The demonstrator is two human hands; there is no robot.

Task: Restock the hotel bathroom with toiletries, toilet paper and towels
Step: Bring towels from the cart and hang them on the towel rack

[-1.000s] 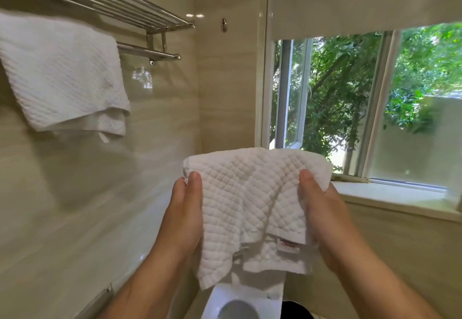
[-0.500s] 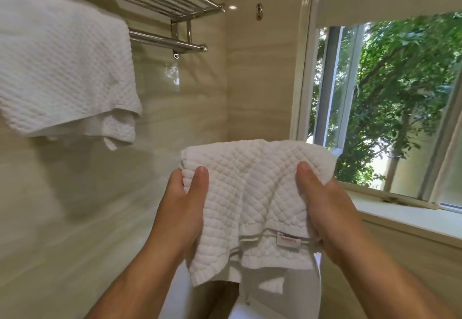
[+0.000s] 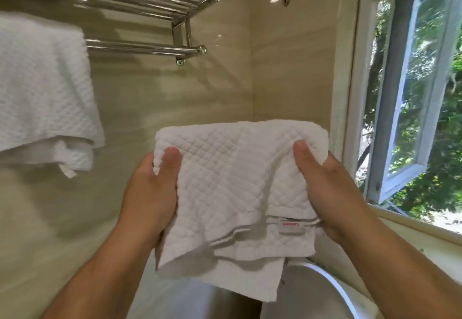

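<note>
- Your left hand [image 3: 150, 188] and right hand [image 3: 332, 193] each pinch the folded white waffle-weave towel [image 3: 235, 188], thumbs in front.
- The towel spans between both grips and hangs below them.

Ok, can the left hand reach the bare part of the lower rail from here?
Probably yes. Nothing stands between the left hand and the rail above it; the hung towel covers only its left part. The hand grips the folded towel together with the right hand, so that would rise too.
</note>
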